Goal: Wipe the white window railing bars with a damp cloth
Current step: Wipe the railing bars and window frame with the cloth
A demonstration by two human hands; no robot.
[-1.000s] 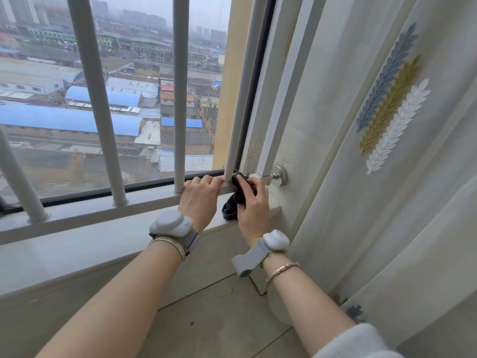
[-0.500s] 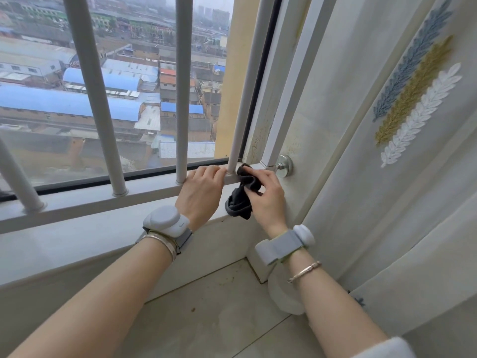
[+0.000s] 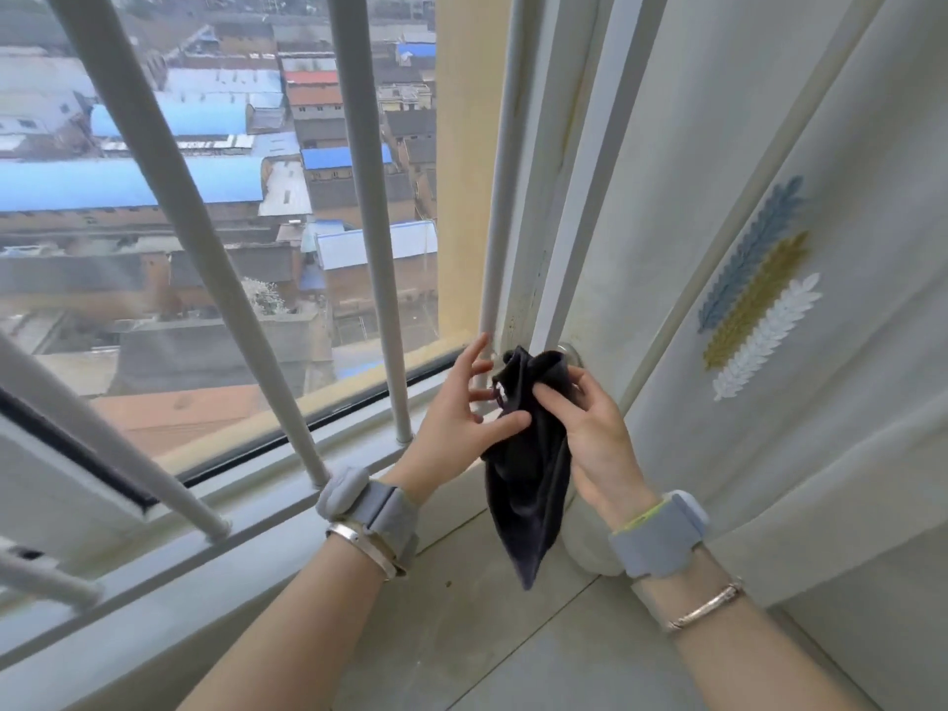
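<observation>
Cloth (image 3: 528,454) between both hands' grip

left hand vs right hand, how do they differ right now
The right hand pinches the dark cloth near its top; the left hand is spread open, fingertips just meeting the cloth. The left wrist carries a silver bangle, the right a thinner rose-coloured one. Both wear grey wristbands.

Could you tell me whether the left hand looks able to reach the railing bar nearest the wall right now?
Probably yes. The left hand is open, its fingertips just short of that rightmost railing bar, with nothing between them. The right hand holds the dark cloth beside it, not across the path.
</observation>
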